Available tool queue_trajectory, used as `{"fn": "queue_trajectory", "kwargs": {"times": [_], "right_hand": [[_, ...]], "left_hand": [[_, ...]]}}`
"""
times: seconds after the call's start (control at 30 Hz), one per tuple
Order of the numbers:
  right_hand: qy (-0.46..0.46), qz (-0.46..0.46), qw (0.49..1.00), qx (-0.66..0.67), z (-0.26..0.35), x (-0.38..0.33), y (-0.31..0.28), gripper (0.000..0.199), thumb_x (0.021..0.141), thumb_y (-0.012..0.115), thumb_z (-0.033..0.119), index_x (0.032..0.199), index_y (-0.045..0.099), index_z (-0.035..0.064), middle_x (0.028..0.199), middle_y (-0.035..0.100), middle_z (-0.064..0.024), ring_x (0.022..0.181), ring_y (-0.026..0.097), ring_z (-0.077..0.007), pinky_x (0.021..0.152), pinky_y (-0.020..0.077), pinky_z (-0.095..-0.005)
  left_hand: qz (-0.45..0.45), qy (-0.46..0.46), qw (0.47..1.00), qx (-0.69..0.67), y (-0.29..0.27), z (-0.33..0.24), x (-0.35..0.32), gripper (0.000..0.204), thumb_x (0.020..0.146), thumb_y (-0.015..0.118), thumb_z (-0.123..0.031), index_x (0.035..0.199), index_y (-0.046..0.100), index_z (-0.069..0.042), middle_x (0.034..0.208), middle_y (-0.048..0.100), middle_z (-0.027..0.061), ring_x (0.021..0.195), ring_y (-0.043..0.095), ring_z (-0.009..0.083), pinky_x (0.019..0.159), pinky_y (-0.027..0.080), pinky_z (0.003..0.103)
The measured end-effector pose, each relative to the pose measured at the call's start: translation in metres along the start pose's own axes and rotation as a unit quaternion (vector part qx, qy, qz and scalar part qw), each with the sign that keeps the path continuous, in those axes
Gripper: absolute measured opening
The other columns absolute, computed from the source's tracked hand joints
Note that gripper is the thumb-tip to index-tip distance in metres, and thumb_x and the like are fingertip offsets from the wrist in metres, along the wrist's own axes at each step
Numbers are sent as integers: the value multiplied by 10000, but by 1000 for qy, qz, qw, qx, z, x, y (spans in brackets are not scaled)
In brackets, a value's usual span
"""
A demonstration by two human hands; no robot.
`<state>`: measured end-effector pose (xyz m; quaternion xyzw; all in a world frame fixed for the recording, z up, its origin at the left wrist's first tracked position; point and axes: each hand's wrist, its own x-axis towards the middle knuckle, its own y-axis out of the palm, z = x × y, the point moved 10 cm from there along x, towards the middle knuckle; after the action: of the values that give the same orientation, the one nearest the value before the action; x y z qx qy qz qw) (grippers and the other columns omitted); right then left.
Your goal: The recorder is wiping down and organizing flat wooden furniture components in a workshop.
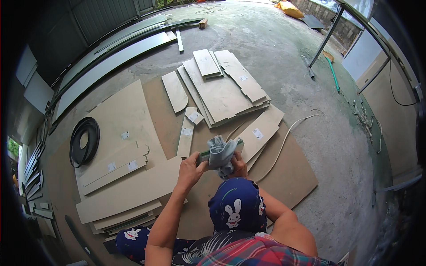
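Stacked boards (224, 86) crowd ahead, black coil (84, 141) far left, bare concrete floor (337, 146) open rightward

Head view, single: fisheye camera looking steeply down from the person's head, facing forward over a raised knee (237, 204) at lower centre; hands sitting close, floor (275, 40) curving away toward the upper frame, rim darkening at edges.

Matt tan wooden boards (222, 91) (soft grey cloth (220, 154)), rough concrete floor (275, 48)

A narrow board (220, 149) is held by the left hand (191, 167) and wiped with a grey cloth (220, 154) by the right hand (238, 167), just beside the raised knee (237, 205).
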<state>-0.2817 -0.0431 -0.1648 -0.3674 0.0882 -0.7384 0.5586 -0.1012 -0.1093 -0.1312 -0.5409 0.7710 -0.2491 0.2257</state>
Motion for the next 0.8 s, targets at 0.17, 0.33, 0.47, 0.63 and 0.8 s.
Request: {"fn": "queue_trajectory", "kwargs": {"times": [0.17,0.33,0.47,0.63,0.8], "right_hand": [[114,-15,986,-122,-104,-19,4,432,641,679,56,1061,576,61,1084,546,-180,958,579,-371,812,491,-429],[244,-5,960,-139,-150,-37,-16,504,654,608,5,1148,562,95,1024,550,-173,981,560,-375,830,468,-420],[120,-95,988,-32,-50,3,-39,545,662,648,48,1195,546,101,1011,554,-167,973,558,-379,826,468,-404],[9,-39,999,7,11,30,-29,539,661,701,90,1178,550,78,1042,551,-175,984,558,-371,848,462,-386],[138,-167,973,-84,-103,31,-75,506,728,694,133,1209,541,96,1043,554,-192,964,569,-377,845,459,-403]], "left_hand": [[-23,-49,996,-67,3,34,1,208,817,644,-167,872,570,19,676,582,81,619,547,125,590,461,293],[-60,-98,973,-199,12,51,-3,200,831,625,-167,898,594,18,751,650,91,636,591,122,587,463,287],[-93,-61,937,-331,10,47,-1,148,861,598,-130,902,592,12,753,634,42,620,555,77,547,438,252],[-87,-28,935,-343,-13,10,1,145,886,582,-117,969,578,3,706,566,-20,588,485,26,501,386,208],[-47,-4,914,-402,-51,-11,0,205,899,545,-96,1066,565,21,937,648,73,793,591,71,694,481,219]]}}
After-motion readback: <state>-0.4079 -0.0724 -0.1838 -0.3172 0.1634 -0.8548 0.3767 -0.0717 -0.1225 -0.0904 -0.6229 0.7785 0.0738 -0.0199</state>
